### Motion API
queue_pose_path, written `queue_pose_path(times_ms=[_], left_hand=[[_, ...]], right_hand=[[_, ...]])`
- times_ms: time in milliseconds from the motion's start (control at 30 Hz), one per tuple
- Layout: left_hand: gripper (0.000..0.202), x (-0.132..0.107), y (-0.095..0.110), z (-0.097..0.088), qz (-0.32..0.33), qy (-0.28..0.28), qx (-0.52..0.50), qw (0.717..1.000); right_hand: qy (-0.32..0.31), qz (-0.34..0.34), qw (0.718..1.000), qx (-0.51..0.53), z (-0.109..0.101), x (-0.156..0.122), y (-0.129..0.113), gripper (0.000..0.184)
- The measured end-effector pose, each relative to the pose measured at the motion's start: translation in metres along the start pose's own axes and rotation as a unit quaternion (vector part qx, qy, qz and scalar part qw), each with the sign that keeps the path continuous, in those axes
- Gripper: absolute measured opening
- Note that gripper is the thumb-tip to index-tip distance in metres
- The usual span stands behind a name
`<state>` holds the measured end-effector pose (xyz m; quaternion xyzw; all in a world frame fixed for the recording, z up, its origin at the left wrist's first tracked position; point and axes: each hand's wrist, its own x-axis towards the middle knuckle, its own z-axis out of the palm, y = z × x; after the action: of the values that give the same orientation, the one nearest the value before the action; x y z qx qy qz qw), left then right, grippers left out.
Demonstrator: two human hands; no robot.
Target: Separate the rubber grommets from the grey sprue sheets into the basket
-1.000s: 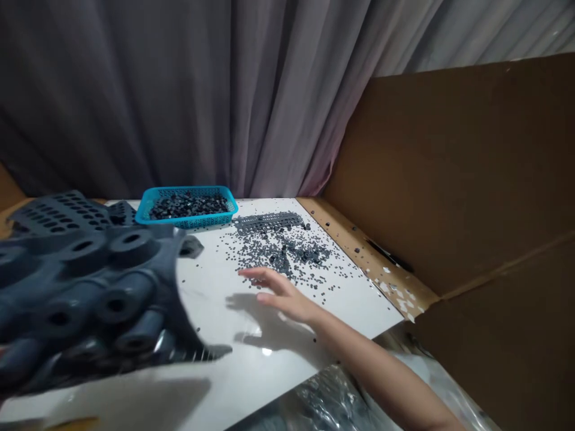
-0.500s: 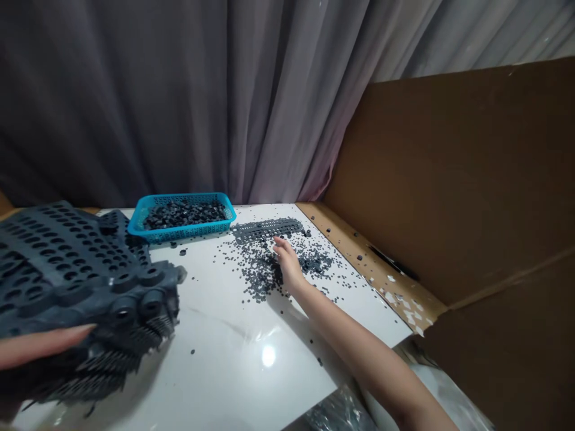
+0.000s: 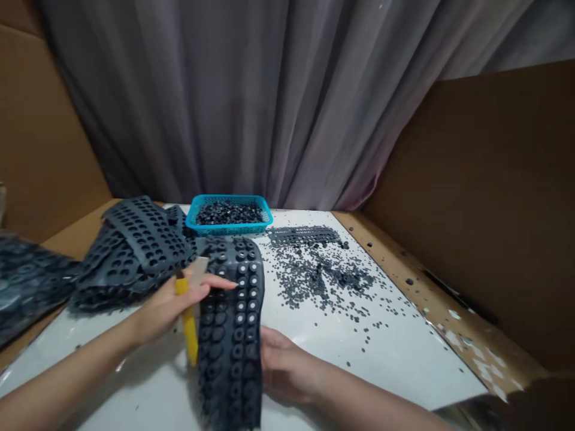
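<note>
A long black rubber sheet (image 3: pixel 229 335) with rows of round raised pieces hangs upright in front of me, its upper end curving away. My right hand (image 3: pixel 287 365) grips its right edge, with the fingers partly hidden behind it. At the left edge is my left hand (image 3: pixel 179 302), its index finger stretched across the sheet's face. A slim yellow tool (image 3: pixel 187 326) with a pale flat part sits in the left hand under the thumb; its exact kind is unclear. Left of the sheet lies a pile of perforated black rubber sheets (image 3: pixel 139 239).
A blue basket (image 3: pixel 229 229) full of small black pieces stands at the back. Small black discs (image 3: pixel 314 278) lie scattered over the white tabletop (image 3: pixel 386 371), beside a flat perforated strip (image 3: pixel 305 235). A clear bag of black pieces (image 3: pixel 31 281) is at far left. Cardboard walls (image 3: pixel 485 197) flank the table.
My view has shifted, showing more of the left side. The right hand has left the scattered discs and now holds the rubber sheet. My left hand now shows with the yellow tool.
</note>
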<state>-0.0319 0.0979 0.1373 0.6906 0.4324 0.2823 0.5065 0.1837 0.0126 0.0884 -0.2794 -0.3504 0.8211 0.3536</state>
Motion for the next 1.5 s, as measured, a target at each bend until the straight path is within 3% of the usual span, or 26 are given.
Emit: queue_pose_path(times_ms=[67, 167, 267, 400, 467, 533, 600, 633, 700, 767, 867, 933, 1033, 1133, 1233, 1333, 1433, 1500], left_hand=[[0.045, 0.022, -0.016, 0.004, -0.041, -0.055, -0.036, 0.997], [0.045, 0.045, -0.040, 0.003, -0.096, -0.043, -0.130, 0.986], [0.041, 0.060, -0.047, -0.009, -0.127, -0.057, -0.142, 0.980], [0.045, 0.070, -0.032, -0.028, -0.137, -0.097, -0.101, 0.981], [0.045, 0.069, -0.021, -0.032, -0.122, -0.088, 0.013, 0.989], [0.045, 0.064, -0.012, -0.031, -0.091, -0.057, 0.135, 0.985], [0.048, 0.057, -0.006, -0.026, -0.066, -0.018, 0.222, 0.973], [0.050, 0.053, -0.003, -0.023, -0.056, -0.002, 0.249, 0.967], [0.052, 0.048, 0.003, -0.015, -0.037, 0.015, 0.270, 0.962], [0.051, 0.043, 0.009, -0.008, -0.010, -0.004, 0.260, 0.966], [0.045, 0.041, 0.018, 0.002, 0.027, -0.098, 0.203, 0.974], [0.043, 0.044, 0.021, 0.008, 0.015, -0.174, 0.151, 0.973], [0.049, 0.062, 0.017, 0.021, -0.054, -0.210, 0.041, 0.975], [0.050, 0.096, 0.008, 0.043, -0.146, -0.087, -0.062, 0.984], [0.054, 0.137, 0.002, 0.066, -0.168, -0.059, -0.027, 0.984], [0.054, 0.171, 0.001, 0.081, -0.164, -0.062, 0.042, 0.984], [0.060, 0.184, 0.001, 0.081, -0.155, -0.058, 0.136, 0.977], [0.061, 0.177, 0.000, 0.072, -0.134, -0.033, 0.209, 0.968]], right_hand=[[0.074, 0.003, 0.997, 0.027, -0.004, 0.004, 0.012, 0.056], [0.179, 0.066, 0.982, 0.012, -0.009, 0.010, 0.023, 0.044], [0.183, 0.143, 0.972, -0.038, -0.005, 0.009, 0.024, 0.043], [0.146, 0.225, 0.947, -0.174, 0.001, -0.006, 0.012, 0.040], [0.147, 0.203, 0.895, -0.370, -0.002, -0.015, -0.003, 0.034], [0.192, 0.112, 0.785, -0.578, -0.006, -0.019, -0.023, 0.028], [0.237, -0.007, 0.689, -0.685, -0.009, -0.016, -0.044, 0.026], [0.245, -0.062, 0.666, -0.702, -0.008, -0.011, -0.053, 0.028], [0.235, -0.153, 0.675, -0.682, -0.004, 0.006, -0.064, 0.031], [0.225, -0.215, 0.734, -0.604, 0.001, 0.030, -0.068, 0.032], [0.180, -0.268, 0.826, -0.461, 0.003, 0.066, -0.065, 0.031], [0.178, -0.278, 0.849, -0.412, -0.005, 0.082, -0.067, 0.026], [0.287, -0.241, 0.822, -0.429, -0.032, 0.085, -0.080, 0.028], [0.349, -0.189, 0.786, -0.475, -0.070, 0.075, -0.095, 0.025], [0.379, -0.152, 0.743, -0.531, -0.103, 0.069, -0.100, 0.022], [0.410, -0.143, 0.691, -0.577, -0.120, 0.069, -0.097, 0.016], [0.428, -0.176, 0.649, -0.604, -0.118, 0.067, -0.093, 0.016], [0.414, -0.219, 0.628, -0.622, -0.109, 0.061, -0.088, 0.024]])
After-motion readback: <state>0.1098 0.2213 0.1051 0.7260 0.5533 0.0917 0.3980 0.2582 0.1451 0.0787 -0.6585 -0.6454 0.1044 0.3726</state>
